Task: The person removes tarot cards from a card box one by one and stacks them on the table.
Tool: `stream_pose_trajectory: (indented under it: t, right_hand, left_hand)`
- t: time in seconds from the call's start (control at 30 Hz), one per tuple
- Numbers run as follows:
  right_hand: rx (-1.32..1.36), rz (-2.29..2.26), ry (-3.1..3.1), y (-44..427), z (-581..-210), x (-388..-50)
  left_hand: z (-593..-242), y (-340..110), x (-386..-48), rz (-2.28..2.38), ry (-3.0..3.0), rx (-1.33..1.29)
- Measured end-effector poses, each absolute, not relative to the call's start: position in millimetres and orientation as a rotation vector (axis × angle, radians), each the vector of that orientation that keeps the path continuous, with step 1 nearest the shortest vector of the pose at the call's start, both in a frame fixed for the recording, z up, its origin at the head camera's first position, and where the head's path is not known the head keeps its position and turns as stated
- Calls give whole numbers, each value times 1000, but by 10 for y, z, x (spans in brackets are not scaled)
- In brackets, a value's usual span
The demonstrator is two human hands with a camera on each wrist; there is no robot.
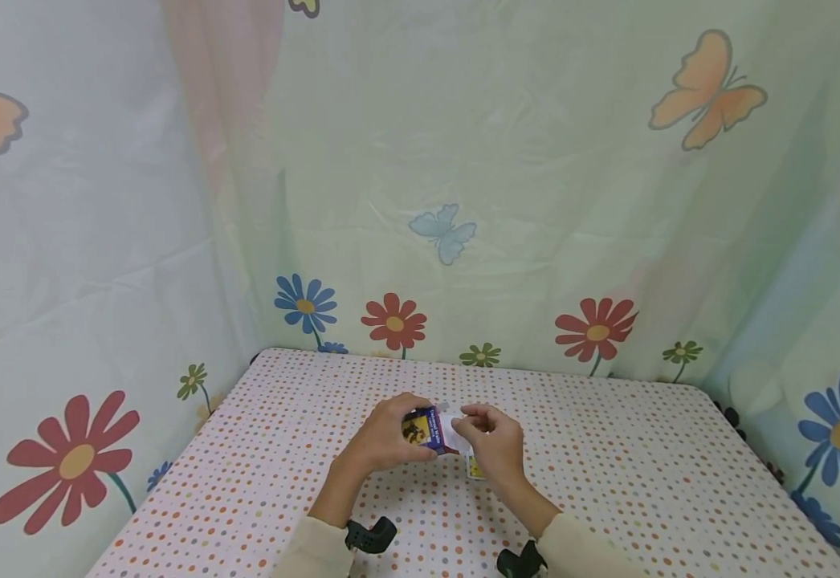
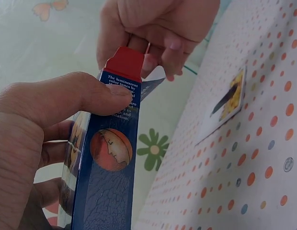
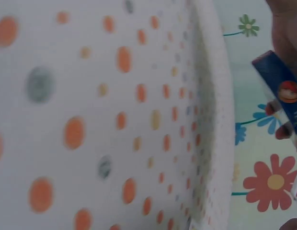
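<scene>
My left hand (image 1: 384, 433) grips a small blue card box (image 1: 430, 429) with a yellow picture on its front. The left wrist view shows the thumb lying across the printed side of the box (image 2: 110, 153), and a red end flap (image 2: 125, 63) standing up. At that end, my right hand (image 1: 495, 441) pinches a white paper-like piece (image 1: 455, 434); whether it is a leaflet or part of the box I cannot tell. On the table near the right hand lies a yellow-pictured card (image 1: 475, 468), partly hidden in the head view.
A white cloth with coloured dots (image 1: 608, 466) covers the table. Curtains with printed flowers and butterflies (image 1: 499, 160) hang behind it and at both sides. Small dark objects (image 1: 731, 413) show at the table's right edge.
</scene>
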State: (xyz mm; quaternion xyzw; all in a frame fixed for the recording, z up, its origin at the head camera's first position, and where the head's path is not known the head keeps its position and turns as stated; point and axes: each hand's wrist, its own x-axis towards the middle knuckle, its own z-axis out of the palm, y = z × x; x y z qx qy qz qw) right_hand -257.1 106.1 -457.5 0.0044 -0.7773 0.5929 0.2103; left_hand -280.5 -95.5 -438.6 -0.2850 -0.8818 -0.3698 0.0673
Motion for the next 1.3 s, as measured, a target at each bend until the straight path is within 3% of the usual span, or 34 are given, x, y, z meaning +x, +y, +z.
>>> stream_pose_trajectory:
  t: [1.3]
  right_hand:
    - [-180,2035,-2299,913,-4475,-2569]
  left_hand:
    - [-4378,-949,-2804,-1114,-2596,-888]
